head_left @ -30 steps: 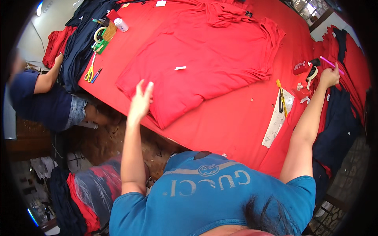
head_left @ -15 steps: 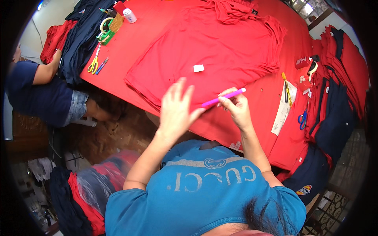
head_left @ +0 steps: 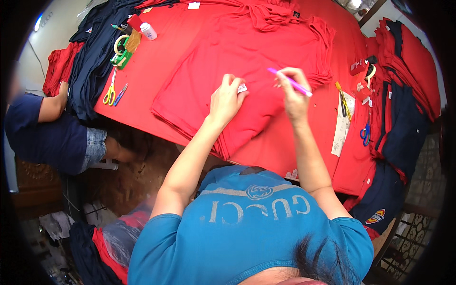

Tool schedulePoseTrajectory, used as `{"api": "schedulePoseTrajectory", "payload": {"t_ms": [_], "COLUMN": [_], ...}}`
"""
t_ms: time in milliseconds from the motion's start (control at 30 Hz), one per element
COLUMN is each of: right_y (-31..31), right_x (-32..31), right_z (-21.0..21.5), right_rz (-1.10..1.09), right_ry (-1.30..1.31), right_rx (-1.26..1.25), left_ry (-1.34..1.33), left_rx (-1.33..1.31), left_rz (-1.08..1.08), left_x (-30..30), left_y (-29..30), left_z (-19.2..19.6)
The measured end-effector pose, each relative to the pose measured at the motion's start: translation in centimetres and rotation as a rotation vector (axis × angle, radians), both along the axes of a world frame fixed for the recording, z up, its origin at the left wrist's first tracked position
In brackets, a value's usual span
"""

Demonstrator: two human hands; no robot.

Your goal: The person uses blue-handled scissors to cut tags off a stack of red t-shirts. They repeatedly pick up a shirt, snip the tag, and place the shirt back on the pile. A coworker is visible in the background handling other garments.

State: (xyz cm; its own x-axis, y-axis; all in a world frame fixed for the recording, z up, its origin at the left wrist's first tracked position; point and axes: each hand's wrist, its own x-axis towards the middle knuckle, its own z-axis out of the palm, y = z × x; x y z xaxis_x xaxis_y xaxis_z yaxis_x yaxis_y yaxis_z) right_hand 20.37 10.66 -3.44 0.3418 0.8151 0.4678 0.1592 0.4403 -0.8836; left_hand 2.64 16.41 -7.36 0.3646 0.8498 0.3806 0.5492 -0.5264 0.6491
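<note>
A white paper label (head_left: pixel 242 88) rests on a stack of red cloth (head_left: pixel 204 80) spread over the table. My left hand (head_left: pixel 227 100) pinches the label's left edge between thumb and fingers, covering part of it. Off to the right, my right hand (head_left: pixel 296 99) is closed around a pink-purple marker pen (head_left: pixel 299 87). The pen is tilted above the red cloth, its coloured end toward the label and its white end to the right. Some fingers of the right hand are blurred.
Yellow scissors (head_left: pixel 109 95), a blue pen (head_left: pixel 121 94), a green tape dispenser (head_left: pixel 122 59) and a white bottle (head_left: pixel 148 31) are at left. Blue-handled scissors (head_left: pixel 365 134), a paper strip (head_left: pixel 343 128) and piled garments (head_left: pixel 401 128) are at right. Another person (head_left: pixel 52 126) works at far left.
My left hand has reached forward and closed on the label. The right hand has lifted the pen forward and turned it the other way. The view has rotated slightly.
</note>
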Motion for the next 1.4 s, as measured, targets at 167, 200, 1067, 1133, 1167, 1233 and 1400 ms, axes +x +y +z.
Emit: {"api": "schedulePoseTrajectory", "payload": {"t_ms": [167, 200, 1067, 1133, 1167, 1233, 1400], "right_y": [4.5, 5.2, -0.9, -3.5, -4.8, -6.7, -6.1], "right_x": [-4.3, -4.5, -4.3, -2.7, -1.5, 0.7, 3.1], "right_z": [-2.6, -4.0, -4.1, -4.1, -4.2, -3.2, -2.6], "right_rz": [0.192, 0.199, 0.190, 0.270, 0.313, 0.401, 0.468], "right_ry": [0.160, 0.181, 0.372, 0.367, 0.348, 0.301, 0.504], "right_rx": [-0.043, -0.080, -0.181, -0.110, -0.117, -0.240, -0.222], "left_ry": [-0.355, -0.371, -0.151, -0.083, -0.020, 0.113, 0.020], "left_rx": [-0.723, -0.814, -0.203, -0.218, -0.211, -0.185, -0.300], "left_rz": [0.012, -0.052, -0.078, -0.045, -0.059, -0.090, 0.004], "left_x": [-0.8, -1.1, -3.1, -4.1, -4.0, -3.8, -1.8], "left_y": [4.2, 4.2, -0.5, 1.1, 1.3, 1.4, 1.2], "left_z": [-3.7, -2.5, 7.5, 7.2, 6.6, 4.4, -0.5]}}
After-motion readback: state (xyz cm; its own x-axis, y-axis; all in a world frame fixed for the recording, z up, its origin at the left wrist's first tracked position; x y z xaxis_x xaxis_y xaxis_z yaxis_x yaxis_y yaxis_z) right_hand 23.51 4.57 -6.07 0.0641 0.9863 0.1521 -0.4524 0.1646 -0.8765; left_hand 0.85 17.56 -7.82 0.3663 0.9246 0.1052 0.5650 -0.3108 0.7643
